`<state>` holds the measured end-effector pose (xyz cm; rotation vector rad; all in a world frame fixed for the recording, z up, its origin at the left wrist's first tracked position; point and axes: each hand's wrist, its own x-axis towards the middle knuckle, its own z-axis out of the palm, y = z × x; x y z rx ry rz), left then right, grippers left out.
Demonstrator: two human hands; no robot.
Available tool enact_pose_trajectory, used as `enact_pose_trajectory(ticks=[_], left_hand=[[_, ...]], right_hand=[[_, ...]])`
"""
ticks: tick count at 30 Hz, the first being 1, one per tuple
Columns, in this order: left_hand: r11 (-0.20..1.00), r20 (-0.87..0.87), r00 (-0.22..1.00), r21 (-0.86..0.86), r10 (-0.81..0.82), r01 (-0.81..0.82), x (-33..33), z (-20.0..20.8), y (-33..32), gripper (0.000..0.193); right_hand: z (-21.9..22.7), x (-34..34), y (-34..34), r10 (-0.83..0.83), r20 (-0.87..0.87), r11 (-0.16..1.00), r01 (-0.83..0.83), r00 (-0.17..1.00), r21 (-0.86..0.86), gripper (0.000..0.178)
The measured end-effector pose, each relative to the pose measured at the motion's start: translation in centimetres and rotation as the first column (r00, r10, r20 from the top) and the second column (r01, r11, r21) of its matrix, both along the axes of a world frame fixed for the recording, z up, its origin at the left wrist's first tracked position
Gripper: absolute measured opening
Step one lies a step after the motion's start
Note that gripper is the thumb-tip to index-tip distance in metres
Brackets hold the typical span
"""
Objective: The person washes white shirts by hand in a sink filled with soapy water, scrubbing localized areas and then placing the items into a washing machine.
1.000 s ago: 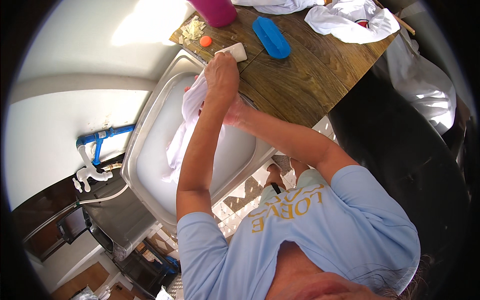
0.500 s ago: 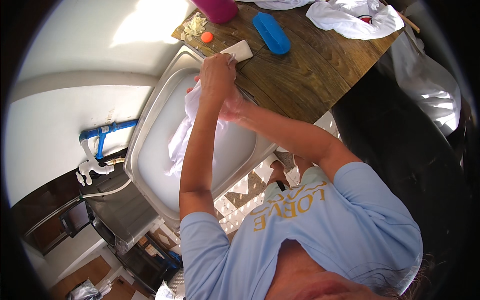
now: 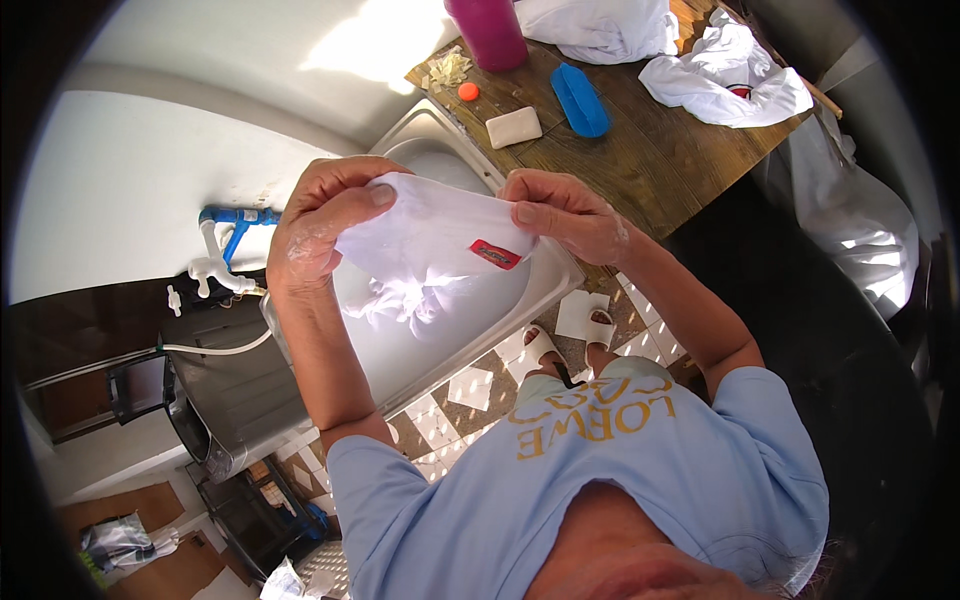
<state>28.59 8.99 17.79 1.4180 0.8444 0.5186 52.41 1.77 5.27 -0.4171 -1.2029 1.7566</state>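
A wet white garment (image 3: 425,225) with a small red patch is stretched between my two hands above the basin. My left hand (image 3: 318,225) pinches its left edge, thumb on top. At the other end, my right hand (image 3: 568,215) grips the cloth between thumb and bent fingers, close to the red patch. The lower part of the cloth hangs bunched over the cloudy water. Beneath it lies a large metal basin (image 3: 548,275), its far end partly hidden by my hands. A pale soap bar (image 3: 514,128) rests on the wooden table, apart from both hands.
The wooden table (image 3: 660,170) carries a blue oblong plastic piece (image 3: 580,101), an orange cap (image 3: 468,91), a magenta container (image 3: 488,35) and more white cloths (image 3: 725,80). A white tap (image 3: 215,270) on blue pipe juts from the left wall.
My hands have left the spot by the soap bar and moved apart. The garment, earlier hanging into the water, is raised and spread, showing its red patch. The view has shifted.
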Motion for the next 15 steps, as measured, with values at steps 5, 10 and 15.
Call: enact_pose_trajectory(ticks=[5, 10, 15], left_hand=[[0.958, -0.048, 0.99, 0.247, -0.136, 0.144, 7.0, -5.5, 4.3, 0.013], [0.413, -0.299, 0.9, 0.898, 0.316, 0.153, 13.5, -17.8, 5.3, 0.013], [0.714, -0.267, 0.916, 0.7, 0.299, -0.029, 15.5, -22.7, 0.6, 0.036]], right_hand=[[-1.0, 4.1, -3.1, -0.367, 0.222, 0.923, 0.384, 0.904, -0.037, 0.013], [-8.1, 7.8, -2.2, -0.595, 0.757, 0.737, 0.56, 0.27, 0.379, 0.023], [-7.3, 10.0, 4.7, -0.876, 0.481, 0.426, 0.403, -0.042, 0.81, 0.037]])
